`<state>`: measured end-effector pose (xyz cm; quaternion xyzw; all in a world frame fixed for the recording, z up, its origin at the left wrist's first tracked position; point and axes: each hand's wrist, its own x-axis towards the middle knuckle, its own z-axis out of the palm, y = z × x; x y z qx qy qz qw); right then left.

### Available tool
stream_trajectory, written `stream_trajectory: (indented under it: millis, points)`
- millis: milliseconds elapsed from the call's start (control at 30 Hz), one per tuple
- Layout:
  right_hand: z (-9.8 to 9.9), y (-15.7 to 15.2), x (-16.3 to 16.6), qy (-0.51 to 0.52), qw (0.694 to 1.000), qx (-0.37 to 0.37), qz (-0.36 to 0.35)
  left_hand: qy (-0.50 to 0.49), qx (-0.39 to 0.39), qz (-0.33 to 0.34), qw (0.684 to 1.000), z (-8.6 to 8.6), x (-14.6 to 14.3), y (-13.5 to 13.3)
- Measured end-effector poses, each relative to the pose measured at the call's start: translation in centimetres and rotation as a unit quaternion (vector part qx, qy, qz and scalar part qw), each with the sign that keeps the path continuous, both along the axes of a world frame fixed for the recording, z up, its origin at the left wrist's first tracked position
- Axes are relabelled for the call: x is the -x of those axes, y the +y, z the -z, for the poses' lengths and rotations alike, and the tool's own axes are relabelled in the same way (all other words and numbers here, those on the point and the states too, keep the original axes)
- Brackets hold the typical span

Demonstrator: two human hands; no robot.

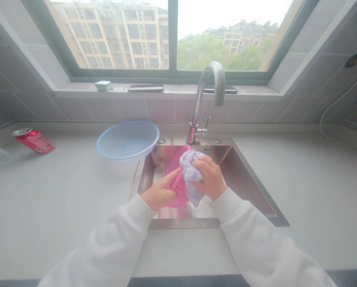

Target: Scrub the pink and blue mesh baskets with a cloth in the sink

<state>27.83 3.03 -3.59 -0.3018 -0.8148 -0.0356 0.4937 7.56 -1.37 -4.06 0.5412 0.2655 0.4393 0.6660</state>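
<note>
My left hand point(161, 193) grips the near-left side of a pink plastic basket point(181, 195) with holes in its wall, tilted up on its side over the sink point(250, 179). In my right hand point(210, 175) is a bunched, pale lilac cloth point(193, 181), its lower end hanging down. The cloth lies against the basket's right side and covers part of it. Fingertips of the right hand are partly hidden in the cloth's folds.
A chrome faucet point(193, 111) rises behind the sink. Left of the sink, a light blue basket point(127, 139) rests on the counter point(61, 207). Farther left lies a red can point(35, 140) on its side. A pale green block point(103, 85) sits on the windowsill.
</note>
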Motion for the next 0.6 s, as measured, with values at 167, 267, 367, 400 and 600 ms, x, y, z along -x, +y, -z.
stream_trajectory:
  millis: [167,267,367,400,600]
  points:
    - [0.8,2.6,-2.3,0.216,0.912,0.316,0.146,-0.018,0.032,0.018,0.999,-0.2,0.5,-0.1]
    - [1.1,3.3,-2.7,0.317,0.854,0.373,0.174,-0.079,0.04,-0.035,0.995,-0.7,0.8,-0.3]
    - [1.3,3.5,-2.6,0.354,0.835,0.386,0.168,-0.135,0.05,-0.065,0.987,-1.1,0.9,-0.5]
    - [1.4,3.5,-2.5,0.355,0.835,0.388,0.165,-0.142,0.065,-0.061,0.986,-1.2,0.9,-0.5]
    - [1.5,3.7,-2.3,0.347,0.842,0.382,0.159,-0.103,0.118,-0.041,0.987,-0.9,0.4,-0.1]
